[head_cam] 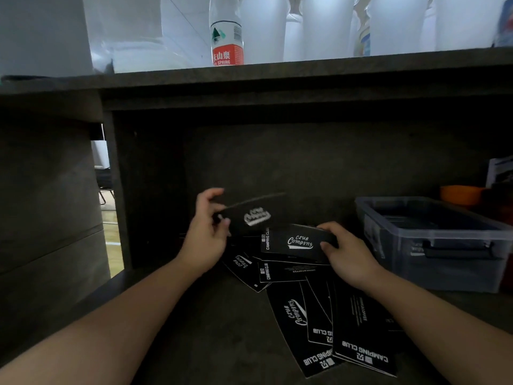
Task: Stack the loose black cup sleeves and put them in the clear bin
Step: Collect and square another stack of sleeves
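The black cup sleeves (302,309) lie scattered on the dark shelf (216,337), near its front edge. They look thin, light and bendable, best pinched at the short ends. The left hand (206,240) pinches one sleeve (255,215), the right hand (347,257) grips another sleeve (297,241). The clear bin (433,245) stands at the right edge.

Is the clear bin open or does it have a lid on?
Open: the clear bin shows a bare rim with no lid on top.
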Tool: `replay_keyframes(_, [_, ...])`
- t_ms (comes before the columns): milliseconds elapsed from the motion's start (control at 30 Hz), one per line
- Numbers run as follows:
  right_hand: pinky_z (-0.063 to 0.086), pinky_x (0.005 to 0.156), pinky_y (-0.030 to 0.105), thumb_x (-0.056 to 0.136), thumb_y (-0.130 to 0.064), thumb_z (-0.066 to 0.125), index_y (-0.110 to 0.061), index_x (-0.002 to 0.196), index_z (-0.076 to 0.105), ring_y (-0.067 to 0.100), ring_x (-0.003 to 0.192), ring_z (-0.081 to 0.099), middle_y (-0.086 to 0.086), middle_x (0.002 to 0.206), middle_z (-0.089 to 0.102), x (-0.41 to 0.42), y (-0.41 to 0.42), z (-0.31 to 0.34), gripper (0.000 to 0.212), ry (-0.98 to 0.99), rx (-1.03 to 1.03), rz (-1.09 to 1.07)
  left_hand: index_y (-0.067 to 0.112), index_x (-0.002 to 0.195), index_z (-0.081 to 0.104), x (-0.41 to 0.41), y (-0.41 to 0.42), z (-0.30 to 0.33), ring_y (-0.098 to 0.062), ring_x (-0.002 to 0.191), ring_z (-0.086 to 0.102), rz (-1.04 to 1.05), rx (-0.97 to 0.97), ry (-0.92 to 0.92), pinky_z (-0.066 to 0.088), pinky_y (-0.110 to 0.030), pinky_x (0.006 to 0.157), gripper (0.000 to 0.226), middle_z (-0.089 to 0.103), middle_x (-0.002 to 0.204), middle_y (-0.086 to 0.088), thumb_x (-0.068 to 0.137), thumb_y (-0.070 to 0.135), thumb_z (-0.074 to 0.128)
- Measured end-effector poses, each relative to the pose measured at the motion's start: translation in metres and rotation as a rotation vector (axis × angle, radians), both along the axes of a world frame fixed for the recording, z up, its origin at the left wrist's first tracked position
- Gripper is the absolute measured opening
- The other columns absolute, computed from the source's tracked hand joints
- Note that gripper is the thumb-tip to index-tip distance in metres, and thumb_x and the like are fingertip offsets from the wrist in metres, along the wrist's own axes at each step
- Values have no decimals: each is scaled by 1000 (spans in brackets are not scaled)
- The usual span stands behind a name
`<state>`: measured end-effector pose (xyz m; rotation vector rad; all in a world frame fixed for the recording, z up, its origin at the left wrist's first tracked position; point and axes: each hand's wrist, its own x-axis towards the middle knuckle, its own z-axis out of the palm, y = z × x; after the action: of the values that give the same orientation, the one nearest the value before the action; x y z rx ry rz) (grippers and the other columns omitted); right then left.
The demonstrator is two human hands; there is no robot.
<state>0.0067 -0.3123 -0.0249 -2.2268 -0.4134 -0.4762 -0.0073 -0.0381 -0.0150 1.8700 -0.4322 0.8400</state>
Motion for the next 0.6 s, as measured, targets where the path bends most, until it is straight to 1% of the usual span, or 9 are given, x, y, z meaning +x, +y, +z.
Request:
replay_keyframes(33, [37,63,5,98,-14,48,-30,111,56,7,83,56,-7,96,61,1,0,-1,22,15,8,9,40,132,31,1,-7,-3,-12,87,65,-38,99,43,56,-30,78,63,59,105,4,92,-1,57])
replay_keyframes(67, [40,64,11,99,-18,46,-31,111,56,7,80,57,-8,93,62,1,1,-2,21,37,25,26,41,132,31,3,-14,-7,-11,89,64,-26,192,75,56,-34,81,65,58,104,7,91,2,62])
replay_keyframes(133, [42,68,22,99,-27,47,-34,110,55,4,73,56,-12,87,61,0,4,-3,15,63,54,58,42,133,30,9,-24,-15,-10,91,62,33,289,136,55,-39,86,70,55,105,12,86,10,70])
replay_keyframes(167, [42,71,24,97,-30,50,-33,111,55,3,73,56,-14,88,61,-1,5,-3,15,63,52,68,41,135,28,10,-28,-18,-11,94,61,43,277,163,54,-39,89,74,53,109,13,84,13,74])
replay_keyframes(233, [42,78,21,93,-31,59,-30,115,54,5,84,58,-13,95,62,-2,6,-2,23,50,22,63,37,142,21,11,-34,-21,-11,113,56,59,208,216,48,-39,102,85,48,124,10,81,21,78])
replay_keyframes(333, [43,83,22,91,-19,62,-25,119,53,11,96,58,-5,104,63,-3,7,-1,30,49,-29,39,21,152,8,13,-39,-25,-19,139,36,190,206,366,31,-36,115,100,39,148,-3,81,44,74])
replay_keyframes(400, [48,86,29,93,-13,57,-24,120,53,13,96,59,-3,104,63,-4,6,-1,29,50,-44,37,20,154,6,10,-43,-26,-22,143,29,182,308,450,27,-35,116,96,35,153,-7,85,53,65])
replay_keyframes(500, [43,82,25,94,-17,55,-25,119,53,14,97,59,-3,104,64,-4,6,0,26,49,-66,24,26,155,9,2,-47,-23,-17,143,30,47,397,477,27,-36,117,83,30,154,-4,91,56,53])
replay_keyframes(600, [38,77,22,95,-22,55,-24,114,56,11,93,57,-3,102,63,-4,4,-1,19,22,-66,-3,24,149,33,5,-39,-18,-17,137,37,155,402,367,30,-36,114,61,48,142,-1,96,52,45])
